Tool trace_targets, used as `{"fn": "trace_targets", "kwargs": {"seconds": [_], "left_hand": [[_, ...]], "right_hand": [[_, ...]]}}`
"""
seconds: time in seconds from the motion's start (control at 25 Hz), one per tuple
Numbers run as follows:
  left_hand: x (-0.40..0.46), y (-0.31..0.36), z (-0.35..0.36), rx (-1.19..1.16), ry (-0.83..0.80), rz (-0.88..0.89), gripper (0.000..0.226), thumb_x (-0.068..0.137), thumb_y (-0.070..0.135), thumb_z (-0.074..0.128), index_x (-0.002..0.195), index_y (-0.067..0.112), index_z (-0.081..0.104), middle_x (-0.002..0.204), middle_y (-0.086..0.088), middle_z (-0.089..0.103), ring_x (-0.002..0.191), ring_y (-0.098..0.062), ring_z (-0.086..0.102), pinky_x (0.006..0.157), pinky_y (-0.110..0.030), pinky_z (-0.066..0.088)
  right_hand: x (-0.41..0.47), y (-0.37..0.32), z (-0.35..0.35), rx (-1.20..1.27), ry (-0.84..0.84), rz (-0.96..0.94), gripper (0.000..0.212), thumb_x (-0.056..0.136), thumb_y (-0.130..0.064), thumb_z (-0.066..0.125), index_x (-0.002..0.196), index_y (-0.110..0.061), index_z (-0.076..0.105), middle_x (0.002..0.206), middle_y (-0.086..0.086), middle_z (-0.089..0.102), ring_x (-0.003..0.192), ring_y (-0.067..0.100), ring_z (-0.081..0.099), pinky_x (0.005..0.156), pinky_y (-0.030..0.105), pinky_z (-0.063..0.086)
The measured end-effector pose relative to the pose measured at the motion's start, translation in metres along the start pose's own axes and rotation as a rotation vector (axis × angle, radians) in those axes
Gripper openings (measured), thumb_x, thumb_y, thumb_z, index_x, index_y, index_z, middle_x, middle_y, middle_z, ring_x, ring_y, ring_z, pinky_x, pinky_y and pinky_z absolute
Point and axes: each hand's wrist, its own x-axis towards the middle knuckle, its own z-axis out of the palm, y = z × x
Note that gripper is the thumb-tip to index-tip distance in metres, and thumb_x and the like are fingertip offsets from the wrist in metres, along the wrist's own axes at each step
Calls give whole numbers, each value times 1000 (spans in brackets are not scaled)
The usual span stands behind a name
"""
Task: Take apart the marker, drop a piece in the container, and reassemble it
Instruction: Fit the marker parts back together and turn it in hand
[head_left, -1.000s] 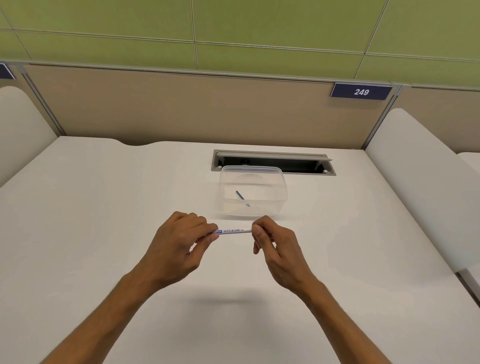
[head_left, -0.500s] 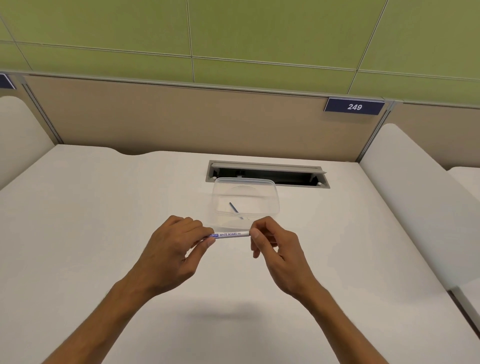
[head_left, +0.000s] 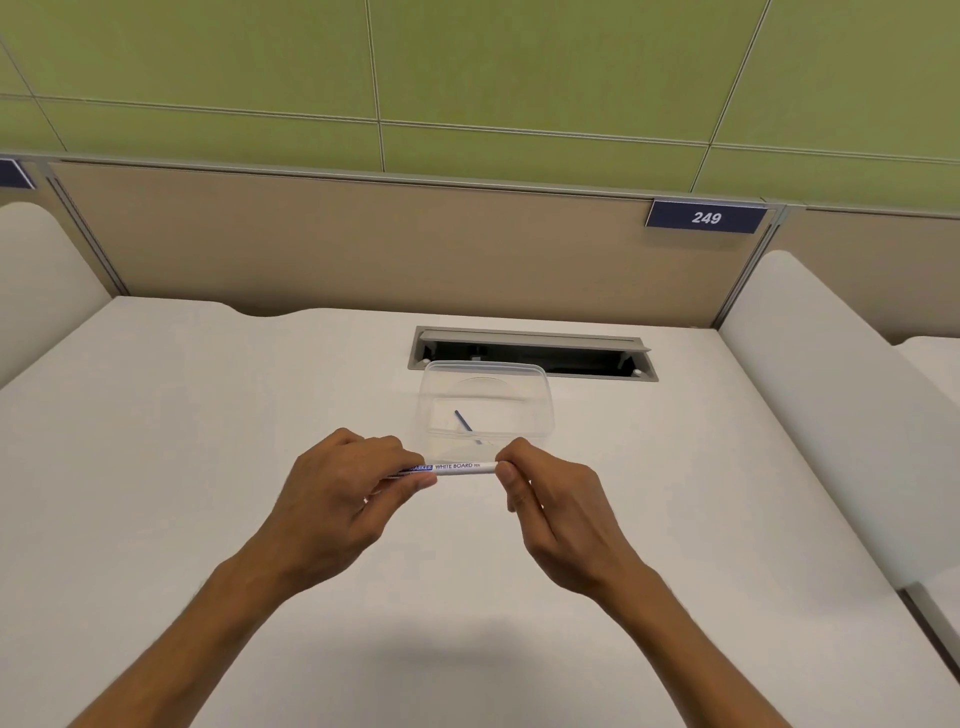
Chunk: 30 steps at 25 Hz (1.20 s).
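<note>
A thin white whiteboard marker (head_left: 457, 466) with blue lettering lies level between my two hands, just above the white table. My left hand (head_left: 345, 499) is closed around its left end, which is hidden in the fingers. The fingertips of my right hand (head_left: 550, 506) pinch its right end. Right behind the marker stands a clear plastic container (head_left: 540, 410). Inside it lies a thin blue piece (head_left: 463, 421), slanted on the bottom.
A grey cable slot (head_left: 530, 351) is set into the table (head_left: 156, 467) behind the container. Beige partition panels close off the back and both sides. A blue sign reading 249 (head_left: 705, 217) hangs at the upper right.
The view has tipped upward, so hands and container sit lower in the frame. Both hands keep the same hold on the marker, which now overlaps the container's front edge.
</note>
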Motion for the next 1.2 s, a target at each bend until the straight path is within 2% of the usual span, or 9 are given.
{"fn": "trace_targets", "kwargs": {"seconds": [0.2,0.28,0.36,0.48,0.6,0.68,0.8,1.0,1.2], "left_hand": [[4,1,1,305,114,198,21,93,28,58,85,11,69,65,2,59,55,-22,50,68,-33,39],[6,4,2,419,148,271,20,93,26,61,85,10,69,66,-2,60,54,-25,51,69,-34,38],[9,6,2,469,147,311,21,94,27,59,85,10,69,67,-2,60,55,-25,51,70,-35,39],[12,7,2,393,93,265,27,95,30,54,86,10,69,69,-1,63,57,-24,53,70,-35,40],[12,10,1,237,29,165,30,94,34,50,88,12,70,70,6,61,59,-19,51,69,-30,40],[12,13,1,136,12,112,30,94,37,49,88,16,69,69,21,46,57,-14,44,63,-27,38],[12,15,1,42,12,36,30,93,44,46,86,24,67,65,30,35,54,-12,40,55,-28,38],[11,19,4,-85,57,-16,24,90,45,53,81,28,67,60,20,41,55,-14,42,57,-34,40],[17,21,6,169,106,149,24,91,34,57,82,16,71,61,9,53,53,-16,44,66,-33,41]], "right_hand": [[5,-3,-5,482,-109,265,40,103,-35,38,63,-33,40,50,-8,44,46,14,41,51,21,35],[8,-2,-9,750,-172,414,49,106,-25,39,57,-28,38,52,-13,33,42,12,36,48,19,38],[10,1,-12,847,-227,501,51,108,-23,38,57,-21,35,52,-14,30,39,10,35,49,21,40],[7,1,-10,729,-163,449,46,107,-26,40,62,-15,44,53,-5,39,46,14,44,56,24,42],[2,2,-11,360,0,255,33,102,-36,40,75,-19,50,60,-2,56,55,13,51,56,24,41],[-1,4,-15,82,48,107,26,101,-40,36,82,-25,48,65,-3,57,56,17,48,54,32,42],[-3,9,-18,-85,87,-57,19,101,-32,39,89,-23,51,71,-7,55,58,10,38,51,33,41],[-1,9,-22,111,46,13,29,101,-33,38,76,-20,47,64,-9,47,56,11,41,53,24,35],[-2,1,-19,354,-32,217,38,103,-30,36,67,-17,40,53,-1,46,50,9,37,51,19,30]]}}
